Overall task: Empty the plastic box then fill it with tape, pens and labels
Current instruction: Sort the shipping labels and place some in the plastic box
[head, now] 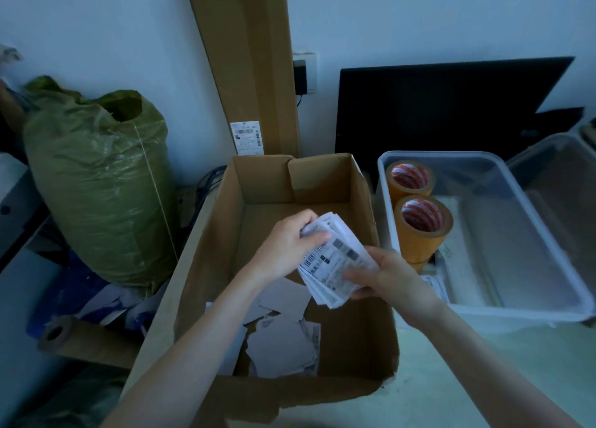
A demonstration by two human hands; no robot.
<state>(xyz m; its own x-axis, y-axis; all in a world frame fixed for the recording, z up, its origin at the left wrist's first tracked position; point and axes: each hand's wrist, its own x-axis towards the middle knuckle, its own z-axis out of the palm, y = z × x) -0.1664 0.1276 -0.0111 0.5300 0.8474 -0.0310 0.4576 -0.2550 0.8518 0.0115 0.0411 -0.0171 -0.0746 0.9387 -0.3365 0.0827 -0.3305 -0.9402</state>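
Two hands are held over the open cardboard box (245, 234), and a fanned stack of labels (335, 260) is gripped between them. The far end of the stack is pinched by the left hand (287, 247), thumb laid on the printed face and fingers curled over the top edge. The near end is clasped by the right hand (387, 276), fingers wrapped beneath the sheets and thumb on top. The stack is kept above the right half of the box, close to its right wall. More loose labels and torn paper pieces (283, 340) are scattered on the box floor by its near edge. Just beside the right wall of the cardboard box, the clear plastic box (532, 266) is set. Two rolls of tan tape (422, 227) are stood upright along its left wall, one behind the other, and a few labels (435, 282) are seen in its near left corner. A green sack (96, 185) is propped left of the cardboard box, and a dark monitor (435, 111) is leaned against the wall behind the plastic box.
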